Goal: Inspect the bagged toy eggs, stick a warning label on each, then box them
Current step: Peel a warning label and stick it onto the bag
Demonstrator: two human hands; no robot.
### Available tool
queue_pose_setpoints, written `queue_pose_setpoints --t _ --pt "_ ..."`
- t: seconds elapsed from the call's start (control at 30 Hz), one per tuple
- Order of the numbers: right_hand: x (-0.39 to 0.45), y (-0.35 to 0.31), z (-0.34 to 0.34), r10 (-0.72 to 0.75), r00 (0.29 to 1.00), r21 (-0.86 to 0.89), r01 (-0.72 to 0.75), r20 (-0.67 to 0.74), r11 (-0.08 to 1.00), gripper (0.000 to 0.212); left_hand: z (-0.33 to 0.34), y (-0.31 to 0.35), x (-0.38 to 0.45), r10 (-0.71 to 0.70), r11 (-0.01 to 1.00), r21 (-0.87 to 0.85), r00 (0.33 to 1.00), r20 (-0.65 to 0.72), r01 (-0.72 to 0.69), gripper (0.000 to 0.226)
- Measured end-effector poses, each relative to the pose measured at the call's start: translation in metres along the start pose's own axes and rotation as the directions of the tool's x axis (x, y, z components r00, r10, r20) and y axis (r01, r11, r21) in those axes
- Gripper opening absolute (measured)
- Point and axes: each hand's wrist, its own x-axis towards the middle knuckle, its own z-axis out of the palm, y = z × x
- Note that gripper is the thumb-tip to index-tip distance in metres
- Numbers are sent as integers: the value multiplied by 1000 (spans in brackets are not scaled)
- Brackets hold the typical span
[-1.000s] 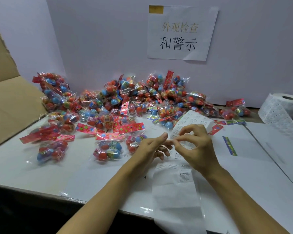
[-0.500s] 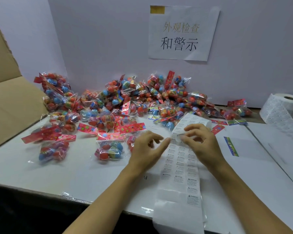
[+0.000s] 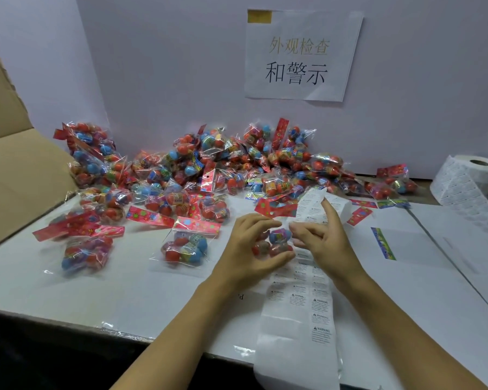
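Labelling step in hand. White bench (image 3: 68,291) under a heap of bagged eggs (image 3: 209,170); label strip (image 3: 299,311) trails off the near edge. Left hand (image 3: 245,249) cups one bag (image 3: 275,243) above the strip; right hand (image 3: 319,243) beside it, fingers narrowly pinched, label not discernible. Next, probably: press label flat onto film. Cardboard box (image 3: 17,175) left, label roll (image 3: 468,181) right, wall sign (image 3: 302,54).

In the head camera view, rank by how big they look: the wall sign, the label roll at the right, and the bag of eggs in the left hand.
1. wall sign
2. label roll
3. bag of eggs, though hands partly hide it
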Motion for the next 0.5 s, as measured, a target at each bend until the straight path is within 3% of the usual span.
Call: queue_pose_setpoints --t 0.13,0.27,0.37,0.43,0.5 --pt "3 2 -3 52 998 16 -51 -30 999 117 -1 4 0 -53 986 -165 995 -80 40 63" --pt "4 3 -3 28 998 47 -26 -50 999 114 -6 6 6 -278 927 -314 938 -209 205 78" --pt "4 0 0 14 998 110 -7 -67 994 113 -10 4 8 -512 813 -373 854 -93 447 87" --pt "3 -3 1 7 998 152 3 -64 988 114 -10 5 11 -614 639 -531 785 85 557 58" --pt "1 -7 3 7 999 175 2 -52 985 121 -10 5 12 -596 508 -663 781 190 549 17"
